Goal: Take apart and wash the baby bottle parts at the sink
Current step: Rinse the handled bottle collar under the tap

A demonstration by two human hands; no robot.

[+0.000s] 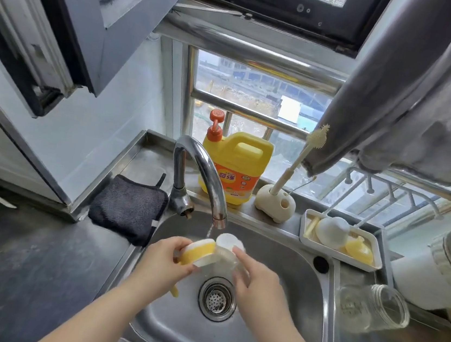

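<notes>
Over the steel sink (278, 265), under the running tap (204, 174), my left hand (164, 258) grips a yellow-and-white bottle collar (198, 251). My right hand (255, 281) holds a clear soft teat (227, 252) right beside the collar, with the index finger stretched over it. A thin stream of water falls between the two parts. The clear glass bottle body (373, 309) lies on its side on the counter right of the sink. A white tray (364, 266) behind it holds a white cap and a yellow part.
A yellow dish-soap jug (236, 169) with an orange pump stands behind the tap. A bottle brush (292, 173) stands in a cream holder. A dark cloth (129, 207) lies left of the sink. A grey curtain (426, 96) hangs at upper right. The drain strainer (217, 297) sits below my hands.
</notes>
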